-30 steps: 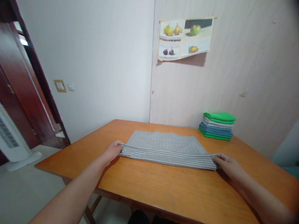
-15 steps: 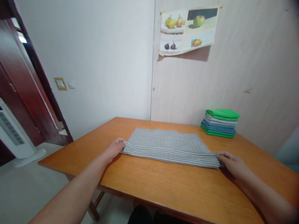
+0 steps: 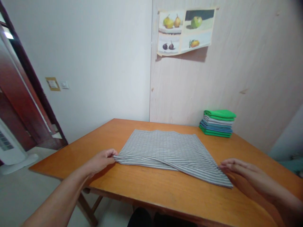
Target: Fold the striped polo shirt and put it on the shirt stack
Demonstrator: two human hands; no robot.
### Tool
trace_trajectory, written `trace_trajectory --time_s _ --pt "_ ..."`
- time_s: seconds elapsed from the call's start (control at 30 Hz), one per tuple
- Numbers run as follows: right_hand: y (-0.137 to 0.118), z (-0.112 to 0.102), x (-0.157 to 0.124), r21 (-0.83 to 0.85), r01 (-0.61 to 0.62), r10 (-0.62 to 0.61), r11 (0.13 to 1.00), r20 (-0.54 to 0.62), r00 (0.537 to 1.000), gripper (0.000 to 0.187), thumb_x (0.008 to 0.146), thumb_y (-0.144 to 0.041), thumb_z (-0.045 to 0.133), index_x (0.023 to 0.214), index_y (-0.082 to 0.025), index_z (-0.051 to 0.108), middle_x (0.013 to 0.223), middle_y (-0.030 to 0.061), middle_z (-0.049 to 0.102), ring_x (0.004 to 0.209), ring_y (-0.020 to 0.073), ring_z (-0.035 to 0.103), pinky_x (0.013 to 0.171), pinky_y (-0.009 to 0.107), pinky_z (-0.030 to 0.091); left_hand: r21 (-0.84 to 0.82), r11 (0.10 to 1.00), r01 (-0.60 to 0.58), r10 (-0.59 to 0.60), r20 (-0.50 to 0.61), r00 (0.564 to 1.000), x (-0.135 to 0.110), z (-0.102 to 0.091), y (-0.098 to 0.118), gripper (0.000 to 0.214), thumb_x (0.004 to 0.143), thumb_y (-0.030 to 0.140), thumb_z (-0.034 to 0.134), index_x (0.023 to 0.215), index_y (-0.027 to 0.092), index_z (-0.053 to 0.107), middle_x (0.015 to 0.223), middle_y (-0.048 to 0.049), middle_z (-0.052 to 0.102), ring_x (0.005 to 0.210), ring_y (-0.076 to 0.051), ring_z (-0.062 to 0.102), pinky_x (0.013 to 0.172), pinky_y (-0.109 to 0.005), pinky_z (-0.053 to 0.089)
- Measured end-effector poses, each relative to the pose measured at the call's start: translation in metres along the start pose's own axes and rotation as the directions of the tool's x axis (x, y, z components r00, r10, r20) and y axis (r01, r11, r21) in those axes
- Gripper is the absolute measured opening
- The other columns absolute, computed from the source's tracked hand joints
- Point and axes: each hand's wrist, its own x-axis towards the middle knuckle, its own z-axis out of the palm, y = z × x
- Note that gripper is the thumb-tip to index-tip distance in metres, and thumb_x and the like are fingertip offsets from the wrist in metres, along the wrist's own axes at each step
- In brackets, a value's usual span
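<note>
A grey and white striped cloth (image 3: 165,148) lies spread on the orange wooden table (image 3: 151,186), with a fold line running across its near part. My left hand (image 3: 100,159) pinches the cloth's near left corner. My right hand (image 3: 239,170) hovers just right of the near right corner with its fingers stretched out and holds nothing; the corner lies flat on the table.
A stack of folded green, blue and grey cloths (image 3: 217,123) sits at the table's back right, by the wood-panel wall. A fruit poster (image 3: 186,30) hangs above. A white fan (image 3: 9,148) and a dark door frame stand at the left.
The cloth's near edge has been pulled toward me, so the cloth lies wider. My right hand has let go of its corner and opened. My left hand moved nearer with its corner.
</note>
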Motion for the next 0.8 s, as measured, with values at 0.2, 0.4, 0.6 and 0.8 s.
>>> trace_trajectory --time_s 0.2,0.4,0.6,0.8 --pt "-0.007 0.006 -0.007 -0.302 0.145 -0.106 0.942 0.14 0.984 0.037 0.081 -0.054 0.064 0.099 -0.023 0.074 0.101 0.0084 0.074 0.1 0.0291 0.066 0.091 0.039 0.053 0.197 0.973 -0.123 0.111 0.072 0.991 -0.002 0.005 0.015 0.016 0.062 0.036 0.069 0.072 0.023 0.064 0.076 -0.0011 0.064 0.075 -0.022 0.054 0.067 -0.027 0.04" --pt "0.0 0.015 -0.024 -0.633 0.224 -0.158 0.741 0.16 0.974 0.03 0.077 -0.034 0.062 0.102 -0.021 0.073 0.109 0.0105 0.071 0.103 0.0282 0.064 0.097 0.041 0.048 0.483 0.814 -0.323 0.28 0.161 0.946 0.002 0.043 0.055 0.028 0.077 0.045 0.064 0.094 0.022 0.066 0.098 -0.0053 0.067 0.092 -0.026 0.057 0.081 -0.032 0.041" --pt "-0.009 0.034 -0.006 -0.581 0.215 -0.233 0.785 0.045 0.971 0.023 0.086 -0.032 0.049 0.091 -0.022 0.069 0.092 0.0051 0.072 0.087 0.0234 0.065 0.078 0.034 0.049 0.4 0.725 -0.561 0.401 0.417 0.816 0.018 0.137 0.131 0.03 0.086 0.046 0.057 0.103 0.023 0.064 0.105 -0.0057 0.069 0.095 -0.024 0.062 0.079 -0.031 0.044" --pt "-0.043 0.063 0.013 -0.383 0.388 -0.413 0.838 0.019 0.91 0.019 0.087 -0.031 0.051 0.089 -0.022 0.068 0.084 0.0027 0.072 0.08 0.0207 0.065 0.075 0.032 0.049 0.323 0.702 -0.635 0.481 0.442 0.757 0.042 0.234 0.201 0.057 0.064 0.055 0.078 0.11 0.025 0.064 0.114 -0.0093 0.069 0.106 -0.034 0.063 0.086 -0.04 0.046"
